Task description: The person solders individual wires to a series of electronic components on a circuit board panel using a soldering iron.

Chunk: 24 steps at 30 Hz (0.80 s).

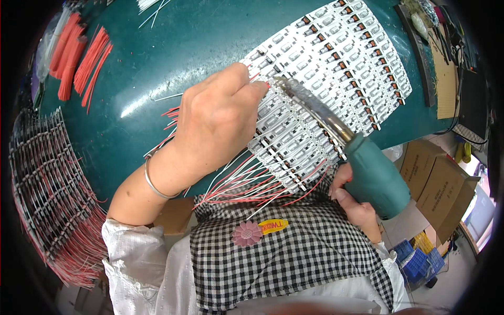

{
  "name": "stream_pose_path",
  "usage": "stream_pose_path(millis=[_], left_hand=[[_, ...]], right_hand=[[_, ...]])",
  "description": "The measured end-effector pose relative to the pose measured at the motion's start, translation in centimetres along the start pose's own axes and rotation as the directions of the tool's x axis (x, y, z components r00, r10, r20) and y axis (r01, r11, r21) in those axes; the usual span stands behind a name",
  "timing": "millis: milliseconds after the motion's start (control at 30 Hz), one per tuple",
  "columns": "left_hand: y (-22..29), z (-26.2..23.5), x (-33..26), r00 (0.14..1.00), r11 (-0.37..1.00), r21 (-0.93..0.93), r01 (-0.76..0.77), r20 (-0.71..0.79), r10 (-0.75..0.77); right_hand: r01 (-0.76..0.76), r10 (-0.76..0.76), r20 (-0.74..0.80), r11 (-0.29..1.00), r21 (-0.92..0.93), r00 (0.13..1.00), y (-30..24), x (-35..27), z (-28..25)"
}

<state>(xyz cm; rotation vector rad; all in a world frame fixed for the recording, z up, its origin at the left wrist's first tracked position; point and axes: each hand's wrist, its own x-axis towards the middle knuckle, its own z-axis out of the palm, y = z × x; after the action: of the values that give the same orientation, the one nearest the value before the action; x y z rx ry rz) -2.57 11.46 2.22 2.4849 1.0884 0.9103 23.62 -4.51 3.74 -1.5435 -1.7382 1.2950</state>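
My left hand (215,113) is closed in a pinch at the upper left part of a panel of small white circuit boards (341,58). A short red end of a wire (268,85) shows at its fingertips. My right hand (357,207) is wrapped round the teal handle of a soldering iron (378,178), which partly hides the fingers. The iron's metal shaft slants up and left over the panel, its tip close to my left fingertips; contact cannot be made out. Red and white wires (247,181) trail from the panel's near rows towards my checked apron.
Bundles of red wires (93,65) lie at the far left of the green table (173,47). Wired board panels (52,184) hang at the left edge. A dark bar (418,58) borders the right side. Cardboard boxes (441,184) and a blue basket (420,262) stand lower right.
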Motion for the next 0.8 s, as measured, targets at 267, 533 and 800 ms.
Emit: stream_pose_path(millis=[267, 533, 800], left_hand=[[0.2, -0.1, 0.1, 1.000, 0.999, 0.031, 0.012, 0.020, -0.012], [0.0, -0.2, 0.2, 0.989, 0.986, 0.121, -0.113, -0.086, 0.123], [0.9, 0.5, -0.5, 0.997, 0.997, 0.032, -0.074, -0.031, 0.075]], right_hand=[[-0.193, 0.215, -0.057, 0.946, 0.261, 0.975, -1.4, -0.4, 0.0], [-0.015, 0.033, -0.050, 0.948, 0.319, 0.998, -0.8, -0.8, -1.0], [-0.179, 0.198, -0.021, 0.921, 0.347, 0.980, -0.9, -1.9, -0.8]])
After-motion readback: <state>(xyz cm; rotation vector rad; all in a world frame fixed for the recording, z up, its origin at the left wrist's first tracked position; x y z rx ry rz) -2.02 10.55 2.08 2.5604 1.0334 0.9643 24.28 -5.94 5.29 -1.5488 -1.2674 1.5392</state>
